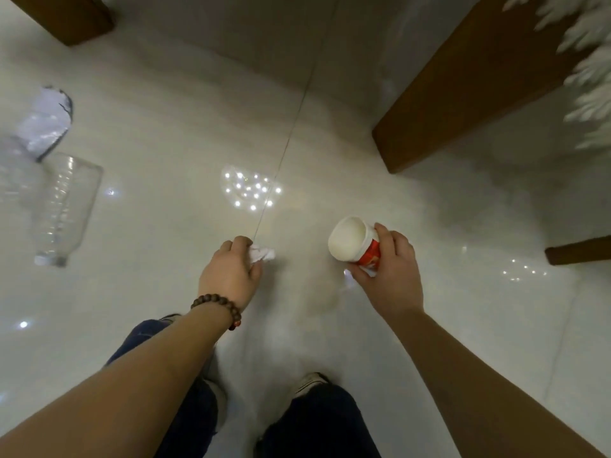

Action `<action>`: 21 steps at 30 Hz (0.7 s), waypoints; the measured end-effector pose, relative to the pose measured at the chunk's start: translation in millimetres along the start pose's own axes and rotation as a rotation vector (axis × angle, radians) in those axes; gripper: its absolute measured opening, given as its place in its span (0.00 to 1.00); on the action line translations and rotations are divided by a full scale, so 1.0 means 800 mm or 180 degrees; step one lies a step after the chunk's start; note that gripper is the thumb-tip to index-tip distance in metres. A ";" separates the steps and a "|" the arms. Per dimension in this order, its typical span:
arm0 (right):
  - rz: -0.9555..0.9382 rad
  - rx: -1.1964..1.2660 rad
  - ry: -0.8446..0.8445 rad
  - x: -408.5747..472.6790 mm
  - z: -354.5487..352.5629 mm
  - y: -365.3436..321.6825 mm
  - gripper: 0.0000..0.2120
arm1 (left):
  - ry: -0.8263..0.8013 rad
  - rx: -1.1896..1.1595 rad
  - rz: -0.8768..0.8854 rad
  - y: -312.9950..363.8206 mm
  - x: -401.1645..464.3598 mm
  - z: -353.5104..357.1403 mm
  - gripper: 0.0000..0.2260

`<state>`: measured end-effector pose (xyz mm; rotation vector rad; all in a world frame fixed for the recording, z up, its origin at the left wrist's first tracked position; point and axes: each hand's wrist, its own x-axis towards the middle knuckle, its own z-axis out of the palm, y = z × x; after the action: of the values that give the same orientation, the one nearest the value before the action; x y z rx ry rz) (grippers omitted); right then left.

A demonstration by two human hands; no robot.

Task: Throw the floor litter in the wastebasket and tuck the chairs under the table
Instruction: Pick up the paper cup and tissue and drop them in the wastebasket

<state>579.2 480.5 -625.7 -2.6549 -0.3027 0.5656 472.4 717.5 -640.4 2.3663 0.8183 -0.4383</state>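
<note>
My left hand [229,276], with a bead bracelet at the wrist, is closed around a crumpled white tissue [263,254] just above the glossy white floor. My right hand [390,272] grips a red and white paper cup [353,241], its open mouth tilted toward the upper left. Two clear plastic bottles lie on the floor at the left: one [66,206] nearer me, another [36,133] with a white label behind it. No wastebasket is in view.
A brown wooden furniture leg [463,94] slants across the upper right, another [66,18] stands at the upper left, and a third [578,251] pokes in at the right edge. White feathery fronds [588,61] hang at the top right. My feet [310,385] stand below.
</note>
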 end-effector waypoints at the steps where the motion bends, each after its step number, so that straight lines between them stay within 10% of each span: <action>1: -0.0012 0.0059 0.0032 -0.006 -0.021 -0.021 0.38 | 0.0081 -0.0105 -0.0017 0.014 -0.007 -0.024 0.14; 21: -0.0915 0.0352 0.0136 -0.203 -0.395 -0.471 0.36 | 0.1824 -0.1041 -0.0519 0.099 -0.304 -0.556 0.06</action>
<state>522.9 661.7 -143.6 -2.4546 -0.6095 0.4195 389.1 836.7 -148.5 2.1348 1.2357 0.3161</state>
